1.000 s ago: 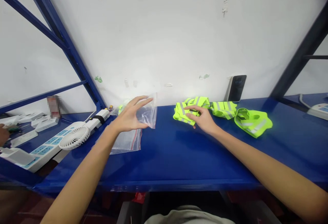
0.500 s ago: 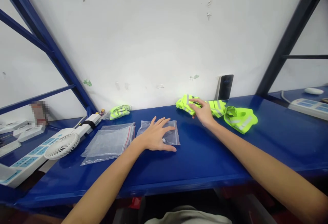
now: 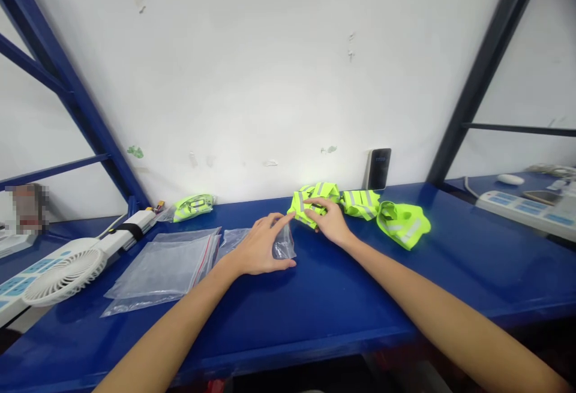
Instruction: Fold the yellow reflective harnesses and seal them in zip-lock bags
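**Right grip [image 3: 332,222] at the neon bundle [image 3: 299,206], left grip [image 3: 260,249] spread over plastic**

Here's the right grip, fingers curled over the yellow-green, silver-striped bundle near the back of the blue tabletop [image 3: 333,309]; whether they're pinching it, there's no telling. More of that fabric bunches up right behind, one piece or two, hard to say! And the left grip: fingers stretched forward, thumb well apart, laid over a small clear bag [image 3: 283,243], with the index finger reaching to the bundle's left edge.

Out to the right, a striped roll [image 3: 360,204] sits just beside, then a looser folded piece [image 3: 404,225]. Behind them, a dark-screened phone [image 3: 378,168] leans upright against the wall [image 3: 252,81].

Swing left: overlapping flat clear bags [image 3: 166,261] with red-lined edges, and beyond them a bagged neon bundle [image 3: 194,206] near the wall. At the far left, a white fan [image 3: 65,276] lies over a power strip [image 3: 27,270]; another white strip [image 3: 526,207] shows at far right.
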`<act>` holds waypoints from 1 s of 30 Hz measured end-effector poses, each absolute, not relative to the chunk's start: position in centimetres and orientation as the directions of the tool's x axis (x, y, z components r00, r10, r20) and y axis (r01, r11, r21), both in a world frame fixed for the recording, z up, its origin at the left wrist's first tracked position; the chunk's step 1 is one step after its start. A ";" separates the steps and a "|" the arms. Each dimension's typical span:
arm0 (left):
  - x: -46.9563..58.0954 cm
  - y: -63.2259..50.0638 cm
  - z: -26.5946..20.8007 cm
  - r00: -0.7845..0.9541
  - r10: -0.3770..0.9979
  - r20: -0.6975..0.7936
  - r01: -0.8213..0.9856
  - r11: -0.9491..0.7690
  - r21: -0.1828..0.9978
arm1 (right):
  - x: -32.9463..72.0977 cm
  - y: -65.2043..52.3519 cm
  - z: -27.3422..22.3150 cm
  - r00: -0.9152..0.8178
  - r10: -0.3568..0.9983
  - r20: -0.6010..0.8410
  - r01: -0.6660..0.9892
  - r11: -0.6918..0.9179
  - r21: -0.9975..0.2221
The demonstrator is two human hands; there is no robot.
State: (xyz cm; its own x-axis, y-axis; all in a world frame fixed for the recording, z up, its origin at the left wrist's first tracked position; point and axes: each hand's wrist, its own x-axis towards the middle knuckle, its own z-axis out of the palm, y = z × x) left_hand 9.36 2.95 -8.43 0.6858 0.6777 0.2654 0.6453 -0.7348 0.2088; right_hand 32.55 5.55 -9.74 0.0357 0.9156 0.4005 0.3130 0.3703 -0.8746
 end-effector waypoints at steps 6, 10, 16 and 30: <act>8.4 4.0 -8.8 0.597 0.734 0.324 0.723 -0.667 0.180 | 32.2 5.3 -9.7 -0.037 0.922 0.386 0.276 0.380 -0.883; 8.2 4.0 -8.7 0.538 0.699 0.471 0.724 -0.669 0.165 | 31.7 4.9 -9.6 -0.069 0.923 0.379 0.280 0.382 -0.881; 8.5 3.6 -8.6 0.588 0.673 0.450 0.691 -0.707 0.154 | 31.0 3.7 -8.8 -0.126 0.923 0.362 0.230 0.382 -0.895; 8.3 3.4 -9.1 0.596 0.658 0.459 0.701 -0.706 0.101 | 30.7 3.0 -8.0 -0.337 0.930 0.145 0.202 0.222 -0.954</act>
